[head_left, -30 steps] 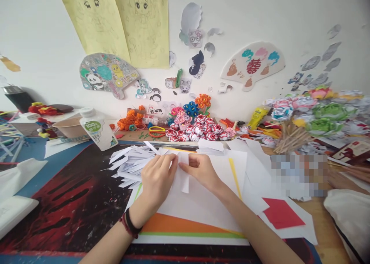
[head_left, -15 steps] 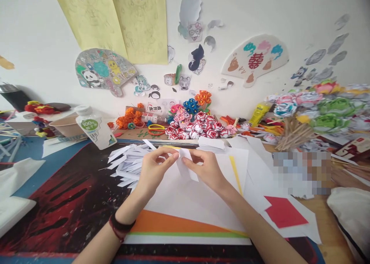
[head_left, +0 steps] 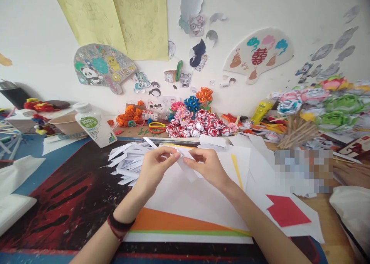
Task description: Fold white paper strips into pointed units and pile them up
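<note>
Between my two hands is a narrow white paper strip (head_left: 187, 170), slanting down to the right with a bend near its top. My left hand (head_left: 157, 165) pinches its upper left end between thumb and fingers. On the other side my right hand (head_left: 208, 165) is closed on the strip's right edge, thumb in front. Both hands are above a large white paper sheet (head_left: 196, 202), which lies on orange paper (head_left: 162, 220) and other coloured sheets. Left of my left hand lies a heap of white paper strips (head_left: 125, 162).
A white bottle (head_left: 96, 127) stands at the back left. Red-and-white paper flowers (head_left: 202, 125) are piled along the wall. To the right are a red paper piece (head_left: 289, 211), a bundle of sticks (head_left: 297, 131) and a white bag (head_left: 351, 208). A yellow strip (head_left: 237, 171) rests on the sheet.
The paper strip has tilted, its lower end now pointing more to the right, and its top looks bent. Both hands keep their pinch. The camera view has shifted slightly.
</note>
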A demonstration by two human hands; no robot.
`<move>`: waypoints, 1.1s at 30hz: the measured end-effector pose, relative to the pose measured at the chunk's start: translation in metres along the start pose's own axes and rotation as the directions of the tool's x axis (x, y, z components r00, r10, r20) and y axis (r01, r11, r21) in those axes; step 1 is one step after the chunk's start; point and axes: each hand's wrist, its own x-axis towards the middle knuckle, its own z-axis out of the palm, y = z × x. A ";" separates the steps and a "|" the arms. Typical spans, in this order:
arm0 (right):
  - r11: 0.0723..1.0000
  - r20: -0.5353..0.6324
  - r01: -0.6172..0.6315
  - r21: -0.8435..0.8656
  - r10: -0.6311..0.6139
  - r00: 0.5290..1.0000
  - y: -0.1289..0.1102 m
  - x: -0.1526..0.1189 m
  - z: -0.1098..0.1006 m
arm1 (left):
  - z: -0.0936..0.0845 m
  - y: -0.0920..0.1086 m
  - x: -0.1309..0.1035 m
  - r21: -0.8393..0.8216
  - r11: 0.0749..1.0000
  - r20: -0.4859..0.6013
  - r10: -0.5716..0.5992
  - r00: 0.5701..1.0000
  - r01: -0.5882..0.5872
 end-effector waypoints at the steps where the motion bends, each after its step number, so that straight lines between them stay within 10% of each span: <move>1: 1.000 0.002 -0.006 0.012 0.006 1.000 0.000 0.000 0.000 | 0.000 0.000 0.000 -0.005 1.000 0.001 -0.010 1.000 0.010; 33: 1.000 0.011 0.018 -0.022 -0.018 1.000 -0.010 -0.002 -0.001 | -0.001 0.004 -0.001 0.097 0.991 0.036 0.083 0.996 -0.086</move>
